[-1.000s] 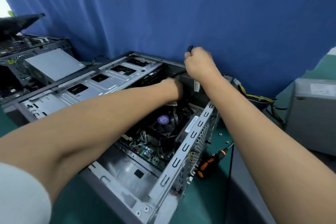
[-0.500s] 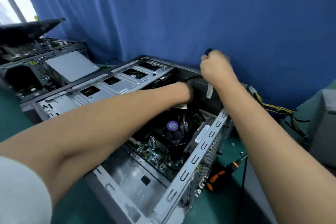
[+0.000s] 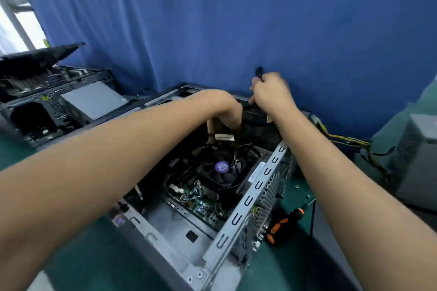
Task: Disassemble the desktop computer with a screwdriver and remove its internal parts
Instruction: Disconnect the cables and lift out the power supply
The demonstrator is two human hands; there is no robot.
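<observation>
My left hand (image 3: 224, 111) has risen since a second ago, wrist arched over the open desktop computer (image 3: 246, 205). Its fingers (image 3: 214, 125) dip down beside the black power supply (image 3: 257, 123), tips hidden, so I cannot tell whether they grip anything. My right hand (image 3: 272, 94) stays curled round a black cable (image 3: 259, 71), whose end pokes above those fingers. The cooler fan (image 3: 222, 168) sits below the left fingers. The screwdriver (image 3: 281, 224) lies on the green surface (image 3: 82, 255), well below the right fingers, just beside the desktop computer.

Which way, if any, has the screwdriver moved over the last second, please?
No, it has not moved. The screwdriver lies on the green mat right beside the computer case's back panel, just as before; only the camera shifted.
</observation>
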